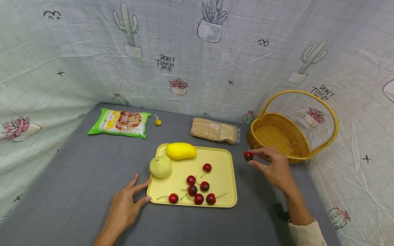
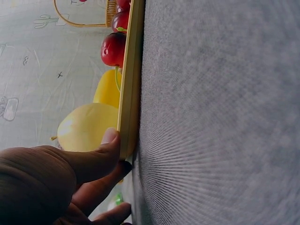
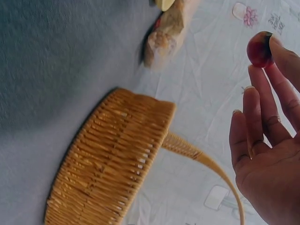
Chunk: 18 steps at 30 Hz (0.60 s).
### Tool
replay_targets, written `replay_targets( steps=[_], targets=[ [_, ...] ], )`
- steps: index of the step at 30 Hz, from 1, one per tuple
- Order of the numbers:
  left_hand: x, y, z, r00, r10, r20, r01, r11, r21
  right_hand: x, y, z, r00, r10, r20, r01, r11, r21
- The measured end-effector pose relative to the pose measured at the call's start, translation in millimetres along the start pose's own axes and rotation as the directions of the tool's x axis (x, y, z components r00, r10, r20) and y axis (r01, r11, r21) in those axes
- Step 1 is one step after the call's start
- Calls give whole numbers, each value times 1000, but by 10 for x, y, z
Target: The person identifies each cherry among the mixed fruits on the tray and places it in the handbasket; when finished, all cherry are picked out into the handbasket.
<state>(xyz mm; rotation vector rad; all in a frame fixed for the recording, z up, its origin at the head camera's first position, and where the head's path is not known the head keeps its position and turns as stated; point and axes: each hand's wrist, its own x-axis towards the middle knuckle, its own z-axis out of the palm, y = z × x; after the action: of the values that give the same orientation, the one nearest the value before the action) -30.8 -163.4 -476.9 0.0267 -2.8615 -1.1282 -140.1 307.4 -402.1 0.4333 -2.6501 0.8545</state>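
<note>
The right hand (image 1: 275, 169) pinches a dark red cherry (image 1: 248, 156) between thumb and fingertips, in front of the wicker basket (image 1: 298, 155); the right wrist view shows the same cherry (image 3: 259, 49) off the table. At the left, the left hand (image 1: 124, 206) touches the near-left edge of the yellow tray (image 1: 224, 177) with thumb and a finger. On the tray lie several cherries (image 1: 173, 198) with stems, a yellow mango-like fruit (image 1: 181, 151) at the back and a round pale green fruit (image 1: 160, 166) at the left rim. In the left wrist view the thumb rests on the tray's rim (image 2: 127, 103).
Behind the tray lie a green-edged packet (image 1: 120, 123), a small yellow item (image 1: 158, 122) and a clear bag of grains (image 1: 214, 131). The basket's tall handle (image 1: 335, 126) arches up at the right. A patterned curtain (image 1: 191, 51) hangs behind the grey table (image 1: 77, 177).
</note>
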Motion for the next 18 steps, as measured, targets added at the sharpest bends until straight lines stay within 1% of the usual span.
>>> replay_targets(
  steps=[3,7,12,18],
  targets=[
    [0,10,-4,1000,3,-5,-3,1000,-1,37,35,-52,1000,27,0,-27,1000,-8],
    [1,12,-1,1000,6,-9,-6,1000,-1,96,93,-110,999,42,-13,-42,999,-15],
    [2,6,3,1000,6,-10,-6,1000,-3,171,171,-164,998,31,-47,-32,999,-22],
    [2,0,6,1000,5,-7,-5,1000,-8,269,269,-208,994,47,-97,-50,999,-21]
  ],
)
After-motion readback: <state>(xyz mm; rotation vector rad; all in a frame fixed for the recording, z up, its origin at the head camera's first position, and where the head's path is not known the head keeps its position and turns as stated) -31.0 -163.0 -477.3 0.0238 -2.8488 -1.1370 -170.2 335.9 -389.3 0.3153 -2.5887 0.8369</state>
